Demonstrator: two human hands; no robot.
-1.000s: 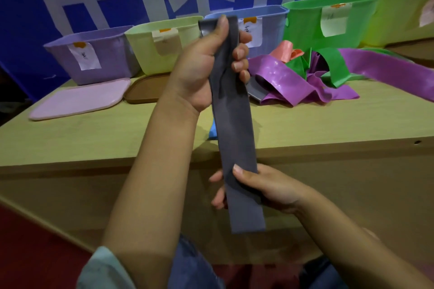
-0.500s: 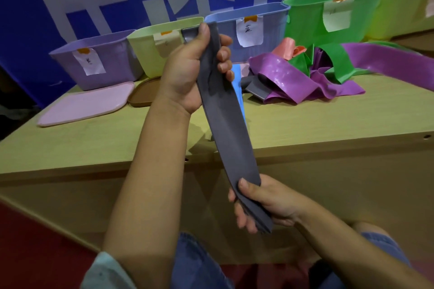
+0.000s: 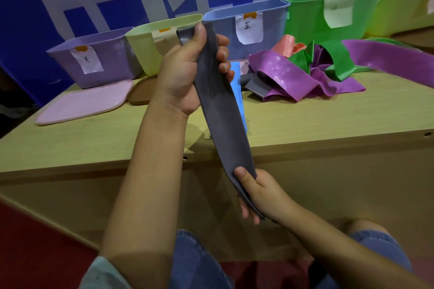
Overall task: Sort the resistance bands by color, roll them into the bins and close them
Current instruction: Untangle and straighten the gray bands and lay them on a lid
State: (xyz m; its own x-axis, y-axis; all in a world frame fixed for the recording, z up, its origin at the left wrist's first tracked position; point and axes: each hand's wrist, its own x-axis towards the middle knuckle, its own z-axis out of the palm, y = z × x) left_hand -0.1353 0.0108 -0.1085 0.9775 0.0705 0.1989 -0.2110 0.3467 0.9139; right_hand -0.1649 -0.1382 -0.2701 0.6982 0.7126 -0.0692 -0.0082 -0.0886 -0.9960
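Nearest, the right hand [image 3: 260, 192] pinches the bottom end of the grey band [image 3: 223, 115], thumb on the front face and fingers curled behind it. The strip runs taut up to the left hand [image 3: 187, 73], whose thumb presses its top end while the fingers wrap around from behind. To roll well, I would judge the lower pinch should turn the end over tightly, edges kept level, while the upper grip feeds slack evenly. Beyond the upper fingers lie a blue band [image 3: 238, 91] and a tangle of purple, green and pink bands [image 3: 305, 70] on the table [image 3: 94, 143]. Farther still stand the bins [image 3: 258, 23]; their paper labels carry handwriting too small to read confidently.
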